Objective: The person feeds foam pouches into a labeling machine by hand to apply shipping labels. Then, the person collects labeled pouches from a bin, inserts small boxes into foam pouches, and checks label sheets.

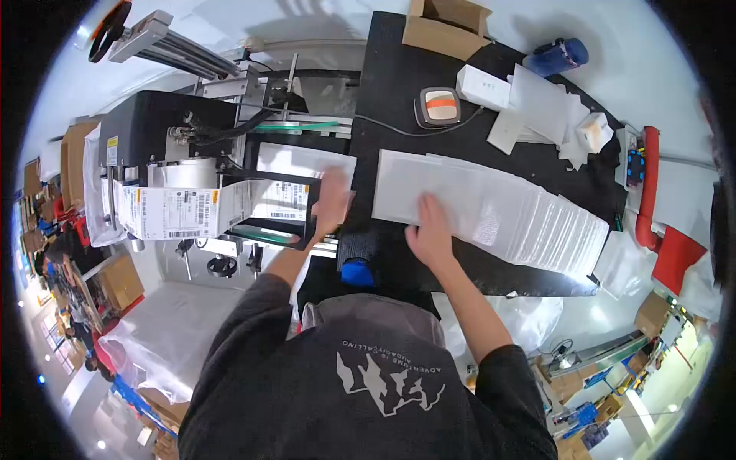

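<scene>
Where the right hand rests: on fanned white packets, thumb held apart, maybe keeping them still.
Left hand: by one flat packet at the black machine; too blurry to tell its fingers.
Fan: overlapping, likely for easy grabbing.

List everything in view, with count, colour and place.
Labelling machine: one, black and silver, left
Label strip: one, white, black print, on the machine
Flat piece: one, white, machine bed
Overlapping flat packs: many, whitish, across the table
Table: one, black, centre to right
Open carton: one, brown, table's far edge
Bottle: one, blue, far right of table
Small box: one, white, beside loose sheets
Loose sheets: several, white, table's far right
Squarish device: one, dark, pale and orange top, table
Hose: one, red, far right
Background clutter: uncountable, mixed colours, both sides
Hands: two, bare; left by the machine, right on the packs
</scene>
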{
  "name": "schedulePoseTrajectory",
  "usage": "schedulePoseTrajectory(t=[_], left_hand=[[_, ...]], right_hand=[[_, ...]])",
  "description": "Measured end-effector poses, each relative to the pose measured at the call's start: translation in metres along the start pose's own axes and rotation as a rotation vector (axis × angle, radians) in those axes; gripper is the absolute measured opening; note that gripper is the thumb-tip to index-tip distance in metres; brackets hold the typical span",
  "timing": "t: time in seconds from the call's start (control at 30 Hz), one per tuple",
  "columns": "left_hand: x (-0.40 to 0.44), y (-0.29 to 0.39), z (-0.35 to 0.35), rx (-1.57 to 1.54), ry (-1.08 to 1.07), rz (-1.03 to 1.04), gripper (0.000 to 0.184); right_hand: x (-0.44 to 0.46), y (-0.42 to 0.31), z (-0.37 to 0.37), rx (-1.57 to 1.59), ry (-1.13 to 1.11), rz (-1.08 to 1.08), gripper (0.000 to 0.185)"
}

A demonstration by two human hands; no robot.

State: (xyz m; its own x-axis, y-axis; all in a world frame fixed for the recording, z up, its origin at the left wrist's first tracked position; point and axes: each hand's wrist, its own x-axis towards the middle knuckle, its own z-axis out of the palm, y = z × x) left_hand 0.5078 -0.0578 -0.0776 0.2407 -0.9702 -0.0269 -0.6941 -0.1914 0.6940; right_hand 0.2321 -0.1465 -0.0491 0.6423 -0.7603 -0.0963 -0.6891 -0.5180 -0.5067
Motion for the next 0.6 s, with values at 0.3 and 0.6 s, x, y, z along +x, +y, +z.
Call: schedulePoseTrajectory(t=[0.3,0.6], left_hand=[[-0.015,-0.05,0.052,0.113,0.296,0.262,0.045],[-0.024,-0.059,-0.011,-3.012,0.027,-0.185,0.05]], right_hand=[[-0.014,-0.032,-0.048,0.267,0.059,-0.024,0.061],[-0.002,0.006,-0.008,-0.096,0.178,-0.026,0.06]])
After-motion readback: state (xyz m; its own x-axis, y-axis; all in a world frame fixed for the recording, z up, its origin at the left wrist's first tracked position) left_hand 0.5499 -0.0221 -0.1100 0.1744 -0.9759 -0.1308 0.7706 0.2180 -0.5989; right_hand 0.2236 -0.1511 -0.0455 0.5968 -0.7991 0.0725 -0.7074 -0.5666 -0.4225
